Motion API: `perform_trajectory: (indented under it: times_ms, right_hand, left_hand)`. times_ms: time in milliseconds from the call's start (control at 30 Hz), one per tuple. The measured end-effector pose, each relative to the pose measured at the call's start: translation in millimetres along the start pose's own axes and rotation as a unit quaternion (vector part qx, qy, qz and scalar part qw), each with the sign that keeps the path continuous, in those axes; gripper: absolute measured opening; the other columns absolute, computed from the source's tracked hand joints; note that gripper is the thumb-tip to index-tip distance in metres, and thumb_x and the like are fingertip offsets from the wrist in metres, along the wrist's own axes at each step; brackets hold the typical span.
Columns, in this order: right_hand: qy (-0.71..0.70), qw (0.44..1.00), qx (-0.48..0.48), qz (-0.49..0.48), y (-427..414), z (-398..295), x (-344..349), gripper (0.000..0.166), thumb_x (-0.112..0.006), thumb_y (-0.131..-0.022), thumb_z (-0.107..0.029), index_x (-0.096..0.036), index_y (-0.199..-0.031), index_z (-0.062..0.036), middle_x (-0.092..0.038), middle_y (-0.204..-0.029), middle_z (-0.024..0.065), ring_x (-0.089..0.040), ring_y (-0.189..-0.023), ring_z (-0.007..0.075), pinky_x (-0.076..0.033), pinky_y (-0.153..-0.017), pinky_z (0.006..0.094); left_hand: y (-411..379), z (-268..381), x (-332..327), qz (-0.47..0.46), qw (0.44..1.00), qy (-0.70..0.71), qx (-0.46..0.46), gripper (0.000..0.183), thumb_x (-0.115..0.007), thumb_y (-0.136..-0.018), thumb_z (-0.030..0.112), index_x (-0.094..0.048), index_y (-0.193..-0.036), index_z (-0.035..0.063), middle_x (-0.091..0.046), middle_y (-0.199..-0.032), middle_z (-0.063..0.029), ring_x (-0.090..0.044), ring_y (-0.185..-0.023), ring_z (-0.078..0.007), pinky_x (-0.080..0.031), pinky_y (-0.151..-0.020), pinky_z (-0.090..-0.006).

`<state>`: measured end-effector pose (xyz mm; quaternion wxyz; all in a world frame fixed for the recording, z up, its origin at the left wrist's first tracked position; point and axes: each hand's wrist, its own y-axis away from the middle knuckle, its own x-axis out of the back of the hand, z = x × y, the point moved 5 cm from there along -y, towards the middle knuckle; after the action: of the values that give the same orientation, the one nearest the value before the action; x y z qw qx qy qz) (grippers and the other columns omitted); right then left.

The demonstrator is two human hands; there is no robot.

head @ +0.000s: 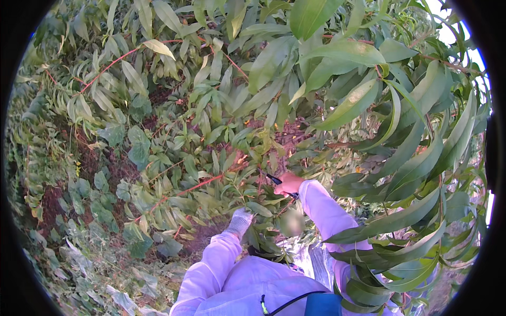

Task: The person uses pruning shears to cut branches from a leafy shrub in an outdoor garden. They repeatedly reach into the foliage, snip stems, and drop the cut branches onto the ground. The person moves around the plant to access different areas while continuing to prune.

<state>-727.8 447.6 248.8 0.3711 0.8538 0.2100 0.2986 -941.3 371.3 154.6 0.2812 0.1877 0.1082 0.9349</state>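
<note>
My right hand, bare, is shut on black-handled pruning shears. Their tip points up and left into the narrow leaves, and leaves partly hide the blades. My left hand wears a grey knit glove and is lower and to the left, among leaves at the edge of the foliage. Its fingers are partly hidden, so whether it grips a stem cannot be made out. Between and above the hands, a reddish branch with long narrow leaves slants up to the right.
Large leaves hang close to the camera on the right, overlapping my right sleeve. Another red branch arches at upper left. Broad-leaved plants grow low on the left. Bare soil shows through the foliage.
</note>
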Motion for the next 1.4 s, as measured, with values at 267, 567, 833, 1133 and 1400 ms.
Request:
perform_trajectory:
  times_ms: [267,567,833,1133,1400]
  right_hand:
    - [0.032,0.998,-0.006,0.059,17,-11,-6,0.023,-0.068,-0.067,-0.018,-0.059,-0.075,0.0013,-0.059,-0.061,0.0114,-0.058,-0.051,0.0199,-0.045,-0.05,0.0333]
    - [-0.071,0.994,0.011,0.081,67,20,-30,0.021,-0.065,-0.072,-0.018,-0.057,-0.08,0.0001,-0.06,-0.063,0.009,-0.058,-0.053,0.0187,-0.044,-0.052,0.0299]
    - [-0.222,0.97,0.034,0.099,110,74,-55,0.036,-0.066,-0.071,-0.012,-0.056,-0.103,0.0022,-0.057,-0.062,0.005,-0.055,-0.054,0.013,-0.043,-0.052,0.0265]
    - [-0.241,0.962,0.02,0.126,110,109,-53,0.025,-0.062,-0.068,-0.005,-0.057,-0.091,0.004,-0.059,-0.069,0.0076,-0.057,-0.06,0.0144,-0.045,-0.056,0.0287]
    - [-0.206,0.97,-0.016,0.131,117,107,-49,0.018,-0.066,-0.068,-0.01,-0.057,-0.08,0.0006,-0.06,-0.065,0.0054,-0.057,-0.058,0.0134,-0.044,-0.055,0.0281]
  left_hand:
    - [-19,-61,-18,0.037,0.995,-0.036,-0.081,0.011,-0.059,-0.07,0.017,-0.062,-0.075,0.0078,-0.06,-0.07,-0.0138,-0.061,-0.067,-0.0304,-0.048,-0.062,-0.0409]
    - [15,1,16,-0.02,0.982,-0.174,-0.072,0.019,-0.055,-0.076,0.021,-0.062,-0.085,0.0056,-0.061,-0.081,-0.0194,-0.06,-0.076,-0.0351,-0.048,-0.069,-0.0409]
    - [70,-20,66,0.0,0.942,-0.311,-0.128,0.022,-0.06,-0.075,0.026,-0.065,-0.067,0.0056,-0.058,-0.083,-0.014,-0.057,-0.08,-0.0321,-0.046,-0.072,-0.0396]
    - [337,-164,124,0.041,0.92,-0.29,0.26,0.021,-0.056,-0.08,0.029,-0.059,-0.085,0.0089,-0.061,-0.074,-0.0172,-0.06,-0.07,-0.0362,-0.049,-0.062,-0.0448]
    - [470,-210,81,-0.097,0.828,-0.204,0.514,0.025,-0.056,-0.079,0.032,-0.061,-0.082,0.0079,-0.062,-0.072,-0.0169,-0.06,-0.069,-0.035,-0.048,-0.061,-0.0443]
